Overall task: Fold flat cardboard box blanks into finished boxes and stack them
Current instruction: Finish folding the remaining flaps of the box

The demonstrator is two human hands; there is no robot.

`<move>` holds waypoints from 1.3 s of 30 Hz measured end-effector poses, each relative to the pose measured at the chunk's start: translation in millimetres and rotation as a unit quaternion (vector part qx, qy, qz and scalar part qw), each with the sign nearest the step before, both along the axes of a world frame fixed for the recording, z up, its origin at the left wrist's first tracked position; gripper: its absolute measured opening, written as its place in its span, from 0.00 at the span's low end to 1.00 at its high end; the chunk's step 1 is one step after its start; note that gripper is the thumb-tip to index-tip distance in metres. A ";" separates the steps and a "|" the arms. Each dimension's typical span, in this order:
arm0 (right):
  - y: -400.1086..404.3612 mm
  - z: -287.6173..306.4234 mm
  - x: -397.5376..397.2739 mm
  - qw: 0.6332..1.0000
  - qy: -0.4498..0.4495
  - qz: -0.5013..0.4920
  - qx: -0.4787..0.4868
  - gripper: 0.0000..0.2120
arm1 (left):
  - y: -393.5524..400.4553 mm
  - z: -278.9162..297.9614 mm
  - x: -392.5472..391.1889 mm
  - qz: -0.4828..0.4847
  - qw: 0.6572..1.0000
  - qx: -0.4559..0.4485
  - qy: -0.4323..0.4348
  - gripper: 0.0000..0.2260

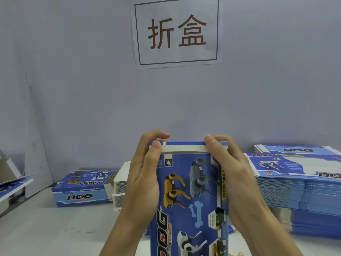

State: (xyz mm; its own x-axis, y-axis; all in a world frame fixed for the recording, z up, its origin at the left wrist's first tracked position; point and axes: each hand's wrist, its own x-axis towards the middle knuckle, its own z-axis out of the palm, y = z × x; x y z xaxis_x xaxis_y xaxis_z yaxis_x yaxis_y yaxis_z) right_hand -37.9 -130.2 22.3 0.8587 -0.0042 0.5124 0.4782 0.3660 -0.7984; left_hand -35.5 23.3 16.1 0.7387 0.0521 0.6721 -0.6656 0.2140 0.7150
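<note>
1. Two thumbs press the white top flap (184, 149) of a blue box (186, 191); fingers curl over its far edge.
2. Left hand (145, 174) and right hand (234, 174) grip the box upright, in front of the chest.
3. Behind: a finished box (81, 189) at left, a stack of flat blanks (302, 182) at right, on the table (55, 230).
4. A paper sign (177, 31) hangs on the wall.

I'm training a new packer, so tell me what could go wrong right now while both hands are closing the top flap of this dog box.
1. The left hand and right hand pinch only the top corners of the held box; uneven pressure could crease the white flap or tuck it crooked.
2. The box is held up, so squeezing its sides might bow the panels.
3. The tall stack of flat blanks sits close to the right forearm; a bump could shift it.
</note>
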 end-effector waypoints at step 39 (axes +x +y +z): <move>-11.1 2.4 -5.2 0.995 0.040 0.076 -0.044 0.09 | 16.3 6.2 -2.9 -0.006 1.000 0.013 -0.003 0.17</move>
State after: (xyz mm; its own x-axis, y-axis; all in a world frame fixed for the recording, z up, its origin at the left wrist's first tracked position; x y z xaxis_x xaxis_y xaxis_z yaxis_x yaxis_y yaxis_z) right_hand -43.1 -141.3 24.6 0.8841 0.1704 0.4352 0.3566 0.3560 -0.8638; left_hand -38.4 39.6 22.4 0.7349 0.0248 0.6777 -0.6674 0.2033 0.7164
